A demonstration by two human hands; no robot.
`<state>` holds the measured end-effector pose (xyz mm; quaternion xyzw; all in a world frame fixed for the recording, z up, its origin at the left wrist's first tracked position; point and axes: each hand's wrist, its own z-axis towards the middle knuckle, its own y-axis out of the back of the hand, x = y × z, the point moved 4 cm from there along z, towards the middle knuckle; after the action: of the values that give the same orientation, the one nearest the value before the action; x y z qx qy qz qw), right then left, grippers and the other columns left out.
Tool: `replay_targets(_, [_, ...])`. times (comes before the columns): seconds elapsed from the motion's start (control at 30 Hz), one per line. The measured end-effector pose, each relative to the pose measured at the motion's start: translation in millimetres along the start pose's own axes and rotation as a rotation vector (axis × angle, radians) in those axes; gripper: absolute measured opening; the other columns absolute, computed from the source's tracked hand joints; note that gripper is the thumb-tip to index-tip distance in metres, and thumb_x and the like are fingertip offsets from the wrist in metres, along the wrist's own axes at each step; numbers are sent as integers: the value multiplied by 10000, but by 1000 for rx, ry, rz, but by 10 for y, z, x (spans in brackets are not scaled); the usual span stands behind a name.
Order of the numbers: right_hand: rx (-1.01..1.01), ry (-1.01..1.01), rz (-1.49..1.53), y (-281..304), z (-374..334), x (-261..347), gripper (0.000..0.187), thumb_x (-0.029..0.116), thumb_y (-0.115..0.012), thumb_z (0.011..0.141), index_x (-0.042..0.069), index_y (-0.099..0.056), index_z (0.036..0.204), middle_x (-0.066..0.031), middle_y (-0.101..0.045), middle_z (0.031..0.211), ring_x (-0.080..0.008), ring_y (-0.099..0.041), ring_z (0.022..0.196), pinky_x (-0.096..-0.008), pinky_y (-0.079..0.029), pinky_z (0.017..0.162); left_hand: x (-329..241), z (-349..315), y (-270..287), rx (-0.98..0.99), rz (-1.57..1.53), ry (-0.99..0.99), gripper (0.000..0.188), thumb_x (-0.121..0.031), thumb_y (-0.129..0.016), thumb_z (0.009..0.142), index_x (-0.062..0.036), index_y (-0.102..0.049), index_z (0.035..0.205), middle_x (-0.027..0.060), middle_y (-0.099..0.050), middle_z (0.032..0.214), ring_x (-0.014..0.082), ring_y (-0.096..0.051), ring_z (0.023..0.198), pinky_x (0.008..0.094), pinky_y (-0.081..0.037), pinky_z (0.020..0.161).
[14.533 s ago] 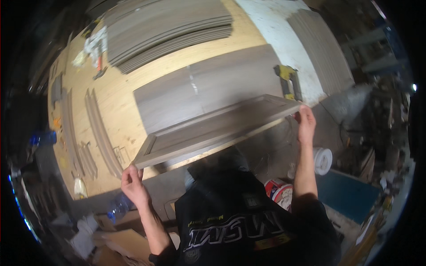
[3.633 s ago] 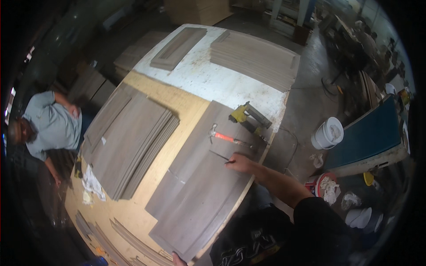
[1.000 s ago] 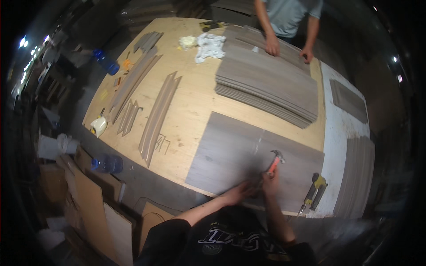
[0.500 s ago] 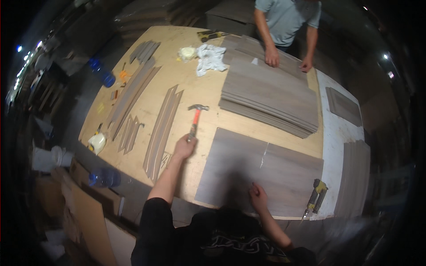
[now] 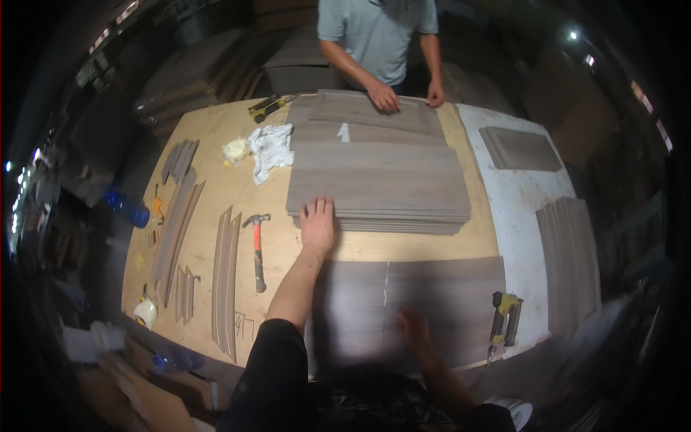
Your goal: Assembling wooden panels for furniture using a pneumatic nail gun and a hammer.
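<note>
My left hand [image 5: 318, 227] rests on the near left corner of a stack of grey-brown wood boards [image 5: 381, 183], its fingers stretched over the top board. To its left, the claw hammer [image 5: 259, 252] with a red and dark handle lies on the table, apart from my hand. Nearer to me is a single flat grey-brown panel [image 5: 461, 295] with a pale chalk-like line down its middle. My right hand [image 5: 412, 327] hovers over or touches this panel, dim and smeared by motion, so its fingers cannot be made out.
Thin wood strips [image 5: 224, 281] lie left of the hammer. A yellow-green nail gun [image 5: 505, 317] sits at the near right, another tool [image 5: 268, 108] at the far left. A white rag [image 5: 271, 151] lies beside the stack. Across the table [image 5: 205, 209], a co-worker's hands [image 5: 383, 97] touch the far boards.
My left hand has let go of the hammer, now lying on the table, and moved right onto the board stack. The view has swung; my right hand stays over the near panel.
</note>
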<state>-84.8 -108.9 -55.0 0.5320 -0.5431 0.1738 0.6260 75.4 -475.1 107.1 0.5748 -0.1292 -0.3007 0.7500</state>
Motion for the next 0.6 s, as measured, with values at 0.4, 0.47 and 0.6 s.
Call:
replay_targets(0.4, [202,-418,1283,466,1314,1434,568,402,-578,1005,43,-492,1438,-140,-573,1370,-265,-628,1131,-423,-499,955,-704,-1572,585,54,-149,-337,273,-84,-716,774,-77,-634,1033,123,-551,982,329,-560,987,598,-392,1114])
replay_targets(0.47, [147,-541,1315,444,1168,1276,513,368,-590,1001,50,-530,1398,-136,-585,1344,-243,-638,1104,-392,-516,919,-681,-2035,791,89,-176,-359,271,-94,-722,776,-86,-640,1033,112,-551,972,317,-563,970,602,-398,1110])
replay_targets(0.6, [0,-569,839,421,211,-82,309,265,-660,955,96,-638,1213,-74,-672,1102,-185,-677,929,-328,-558,746,-643,-2750,977,145,-310,-401,262,-129,-738,783,-121,-649,1029,70,-563,975,281,-571,946,604,-411,1103])
